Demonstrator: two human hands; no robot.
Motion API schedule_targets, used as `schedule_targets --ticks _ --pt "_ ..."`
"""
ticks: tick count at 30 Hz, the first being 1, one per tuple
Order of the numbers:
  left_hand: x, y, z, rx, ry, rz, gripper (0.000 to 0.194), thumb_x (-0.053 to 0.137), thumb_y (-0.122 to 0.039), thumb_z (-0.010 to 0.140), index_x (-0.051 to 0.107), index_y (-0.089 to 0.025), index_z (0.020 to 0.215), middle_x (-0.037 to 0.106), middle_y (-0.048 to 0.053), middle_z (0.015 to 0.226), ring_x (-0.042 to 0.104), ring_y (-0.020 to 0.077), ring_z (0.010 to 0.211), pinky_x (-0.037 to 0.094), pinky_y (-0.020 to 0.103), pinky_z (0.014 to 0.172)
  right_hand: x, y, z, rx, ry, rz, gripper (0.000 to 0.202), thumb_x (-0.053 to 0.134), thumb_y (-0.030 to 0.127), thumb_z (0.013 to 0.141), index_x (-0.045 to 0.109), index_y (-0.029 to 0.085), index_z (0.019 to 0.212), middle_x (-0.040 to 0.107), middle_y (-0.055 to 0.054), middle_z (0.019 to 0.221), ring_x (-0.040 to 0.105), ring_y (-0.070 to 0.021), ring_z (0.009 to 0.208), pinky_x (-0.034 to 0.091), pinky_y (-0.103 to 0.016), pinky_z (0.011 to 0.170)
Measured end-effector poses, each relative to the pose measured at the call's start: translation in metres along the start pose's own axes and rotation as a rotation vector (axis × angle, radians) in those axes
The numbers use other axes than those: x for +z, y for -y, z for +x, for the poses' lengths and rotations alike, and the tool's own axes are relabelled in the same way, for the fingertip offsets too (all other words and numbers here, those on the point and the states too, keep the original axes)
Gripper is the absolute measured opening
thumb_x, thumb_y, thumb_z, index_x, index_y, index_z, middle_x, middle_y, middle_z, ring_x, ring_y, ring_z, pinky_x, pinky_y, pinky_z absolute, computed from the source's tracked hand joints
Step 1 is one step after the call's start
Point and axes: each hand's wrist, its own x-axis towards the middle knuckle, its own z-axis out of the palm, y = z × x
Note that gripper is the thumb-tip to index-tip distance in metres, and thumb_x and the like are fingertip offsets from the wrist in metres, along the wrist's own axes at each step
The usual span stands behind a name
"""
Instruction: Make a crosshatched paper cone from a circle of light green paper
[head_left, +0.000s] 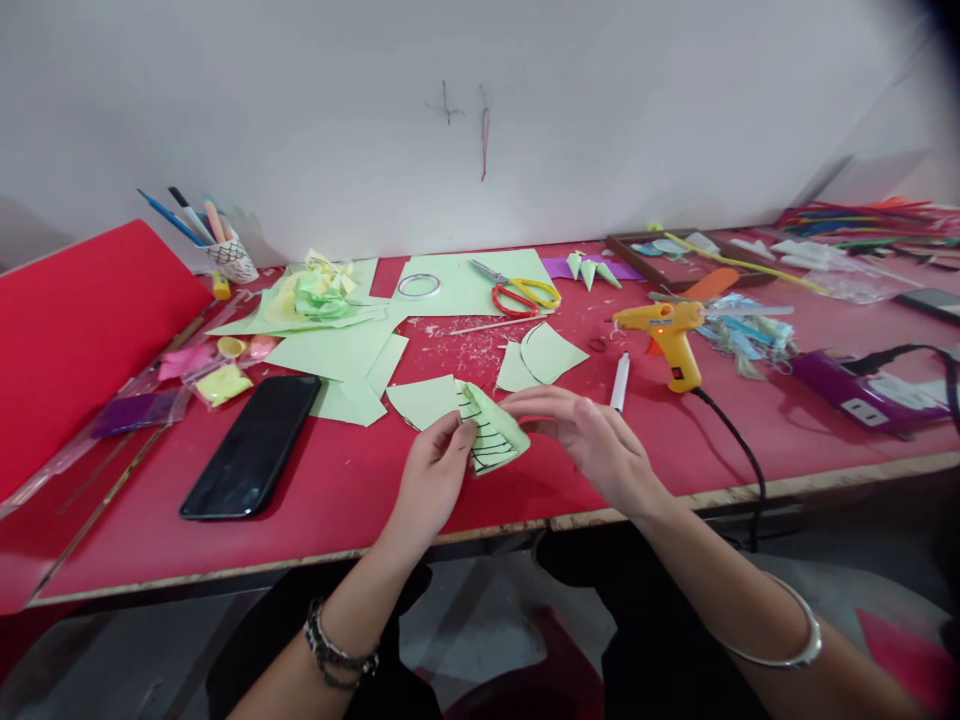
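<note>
A light green paper piece (491, 430) with black curved lines is partly curled into a cone shape above the table's front part. My left hand (439, 460) pinches its left edge between thumb and fingers. My right hand (589, 440) is at its right side, with fingers stretched out against or just beside the curled edge; exact contact is hard to see. Behind the left hand lies a green paper cutout (424, 398) with a dark outline. Farther back, rounded green cutouts (551, 352) overlap on the table.
Scissors (517, 288) and a tape ring (418, 287) rest on green sheets. Small green cones (590, 272) stand at the back. A yellow glue gun (671, 335), its cable hanging over the front edge, and a white marker (621, 380) lie right. A black phone (251, 448) lies left.
</note>
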Motion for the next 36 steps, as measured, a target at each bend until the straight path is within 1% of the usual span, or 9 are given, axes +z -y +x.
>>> schedule_targets --ticks 3,7,10,14,16,19,23,31,36 --pt "0.0 0.001 0.0 0.008 0.003 -0.039 0.02 0.053 -0.038 0.075 0.062 -0.019 0.073 0.055 -0.003 0.06 0.051 0.0116 0.06 0.04 0.018 0.054 -0.001 -0.004 0.001 0.055 0.055 0.14 0.047 0.024 0.043 0.089 0.065 0.023 0.101 0.056 -0.007 0.109 0.053 -0.02 0.102 0.045 -0.034 0.085" --pt "-0.001 -0.005 0.0 0.066 0.094 0.003 0.021 0.048 -0.034 0.078 0.061 -0.019 0.079 0.056 -0.002 0.063 0.051 0.0129 0.065 0.041 0.02 0.059 0.001 -0.003 0.002 0.065 0.069 0.026 0.036 0.033 0.035 0.089 0.066 0.022 0.096 0.055 -0.006 0.107 0.052 -0.0182 0.101 0.043 -0.032 0.085" --pt "-0.001 -0.011 -0.001 0.125 0.155 0.125 0.02 0.043 -0.03 0.08 0.057 -0.017 0.073 0.053 -0.002 0.062 0.049 0.0128 0.065 0.04 0.021 0.062 0.005 -0.002 0.003 0.08 0.001 -0.066 0.022 0.044 0.027 0.085 0.065 0.02 0.082 0.058 -0.004 0.094 0.053 -0.0152 0.093 0.043 -0.028 0.08" --pt "-0.001 -0.013 -0.003 0.146 0.205 0.265 0.021 0.041 -0.027 0.081 0.045 -0.017 0.063 0.042 -0.004 0.058 0.04 0.0104 0.057 0.034 0.02 0.053 0.011 -0.006 0.004 0.172 -0.043 0.021 0.008 0.054 0.023 0.078 0.054 0.019 0.072 0.052 0.001 0.074 0.049 -0.0103 0.07 0.042 -0.022 0.064" --pt "0.0 -0.012 -0.004 0.158 0.247 0.28 0.023 0.038 -0.028 0.083 0.043 -0.017 0.063 0.041 -0.004 0.059 0.039 0.0104 0.058 0.034 0.02 0.055 0.013 -0.009 0.004 0.223 -0.07 0.09 0.009 0.056 0.024 0.077 0.05 0.019 0.073 0.048 0.003 0.071 0.046 -0.0086 0.065 0.04 -0.02 0.061" --pt "0.0 -0.01 -0.005 0.175 0.284 0.293 0.025 0.035 -0.03 0.085 0.043 -0.018 0.064 0.042 -0.003 0.061 0.042 0.0113 0.062 0.036 0.021 0.06 0.016 -0.011 0.003 0.266 -0.116 0.224 0.011 0.058 0.023 0.075 0.047 0.02 0.076 0.046 0.003 0.074 0.045 -0.0081 0.068 0.04 -0.02 0.063" --pt "0.0 -0.008 -0.006 0.172 0.304 0.296 0.025 0.034 -0.03 0.085 0.046 -0.017 0.068 0.043 -0.003 0.06 0.044 0.0126 0.064 0.037 0.023 0.061 0.018 -0.012 0.002 0.318 -0.091 0.356 0.011 0.058 0.024 0.076 0.048 0.02 0.076 0.047 0.004 0.072 0.045 -0.0078 0.067 0.039 -0.02 0.064" --pt "-0.003 -0.009 -0.007 0.24 0.311 0.276 0.032 0.034 -0.041 0.084 0.05 -0.018 0.068 0.05 0.0 0.064 0.045 0.0135 0.062 0.037 0.023 0.058 0.018 -0.016 0.002 0.359 -0.069 0.409 0.013 0.062 0.022 0.072 0.052 0.021 0.081 0.049 0.003 0.078 0.048 -0.0088 0.075 0.04 -0.021 0.07" --pt "-0.005 -0.012 -0.003 0.19 0.379 0.307 0.033 0.033 -0.039 0.086 0.046 -0.017 0.064 0.046 -0.001 0.062 0.043 0.0121 0.062 0.036 0.023 0.058 0.017 -0.023 0.001 0.374 -0.023 0.407 0.02 0.067 0.022 0.068 0.057 0.022 0.085 0.053 0.003 0.08 0.05 -0.0085 0.077 0.042 -0.022 0.074"
